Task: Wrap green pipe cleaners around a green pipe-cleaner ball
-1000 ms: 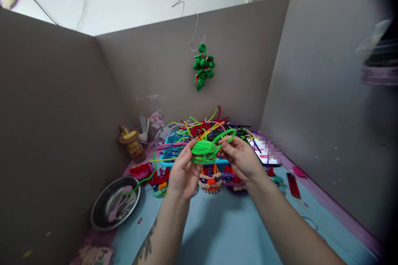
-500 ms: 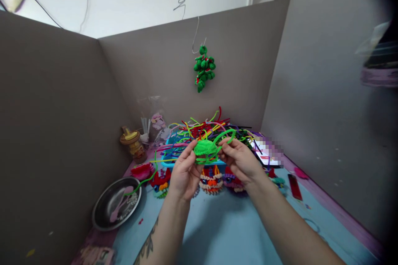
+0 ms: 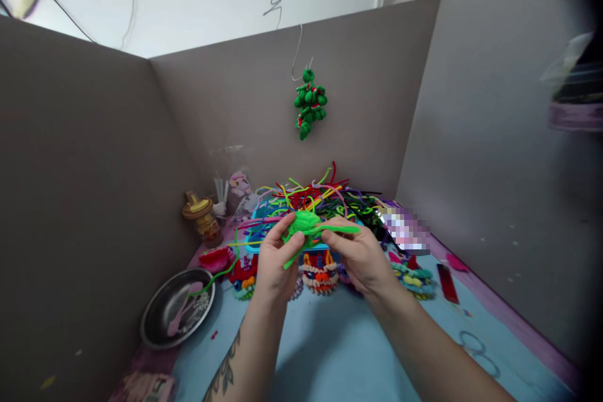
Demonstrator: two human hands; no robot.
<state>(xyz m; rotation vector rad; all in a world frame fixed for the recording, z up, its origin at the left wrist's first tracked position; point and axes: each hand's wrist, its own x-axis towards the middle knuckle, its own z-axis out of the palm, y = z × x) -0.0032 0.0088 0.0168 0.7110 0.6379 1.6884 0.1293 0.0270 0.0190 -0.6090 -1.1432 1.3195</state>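
Note:
Between my hands, above the table, is a bright green piece made of bent pipe cleaners (image 3: 304, 222), with a rounded, densely wound body. My left hand (image 3: 277, 257) pinches its left side between thumb and fingers. On the other side, my right hand (image 3: 355, 251) is closed on a loop of green pipe cleaner that sticks out to the right. A short green end points down near my left thumb. Just behind the hands is a blue basket (image 3: 254, 246) heaped with multicoloured pipe cleaners (image 3: 311, 195).
Several colourful pipe-cleaner figures (image 3: 320, 273) stand before the basket. A metal bowl (image 3: 155, 320) with pink scissors (image 3: 181, 311) lies left, near a lidded cup (image 3: 202, 220). At right are a phone (image 3: 407, 232) and a red object (image 3: 447, 284). A green ornament (image 3: 309, 103) hangs on the grey partition.
The green loop, raised up to the right before, now lies lower and flatter. A green end has swung down by my left thumb. My right hand has turned and moved slightly lower.

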